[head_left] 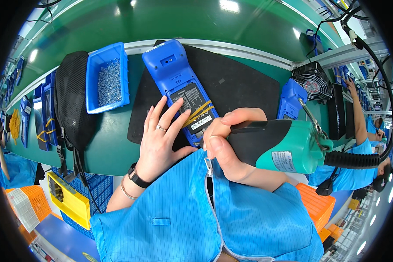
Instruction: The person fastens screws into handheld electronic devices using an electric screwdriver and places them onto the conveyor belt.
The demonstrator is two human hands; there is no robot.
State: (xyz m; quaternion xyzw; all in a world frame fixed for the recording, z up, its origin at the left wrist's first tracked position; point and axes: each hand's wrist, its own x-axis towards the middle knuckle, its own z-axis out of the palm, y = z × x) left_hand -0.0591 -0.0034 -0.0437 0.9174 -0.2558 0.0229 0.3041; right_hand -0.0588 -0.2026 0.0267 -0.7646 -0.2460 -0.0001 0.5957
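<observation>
A blue handheld payment terminal (170, 65) lies back side up on a black mat (236, 83). Its dark battery (188, 98) shows, with a yellow rubber band (198, 112) around that part. My left hand (161, 126) rests on the terminal's left edge and battery, fingers spread, with a ring and a wristband on it. In my right hand (227, 139) is a green and black electric screwdriver (288, 146), held nearly level. Its tip points at the terminal's near end, where my fingers hide the exact contact.
A blue bin of small screws (110, 83) stands left, beside a black bag (72, 96). Right of the mat are another blue terminal (291, 99) and a fan (313, 85). The screwdriver's black cable (353, 160) runs right. Co-workers sit at both sides.
</observation>
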